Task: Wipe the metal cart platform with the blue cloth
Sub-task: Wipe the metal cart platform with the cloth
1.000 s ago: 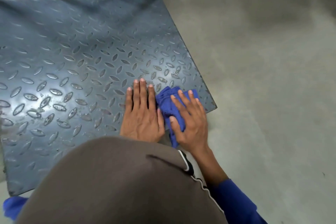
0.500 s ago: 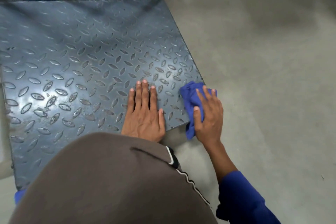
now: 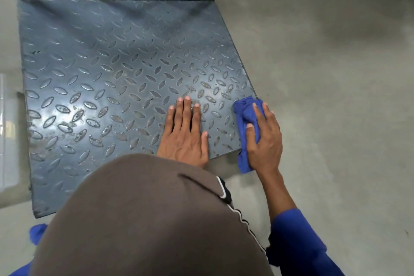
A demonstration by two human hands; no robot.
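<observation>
Left hand [image 3: 184, 135] flat with fingers spread on the metal cart platform [image 3: 112, 69], probably for support, right hand [image 3: 264, 141] curled around the blue cloth [image 3: 246, 110], bunched under its fingertips at the near right corner to wipe the edge.

No readable text, labels, brands, numbers or signs anywhere in view. Grey-blue diamond-tread metal cart platform [image 3: 116, 56]: raised pattern only, unmarked. Crumpled blue cloth [image 3: 246, 110]: no tag or print showing. Grey concrete floor [image 3: 324, 74]: bare of markings.
</observation>
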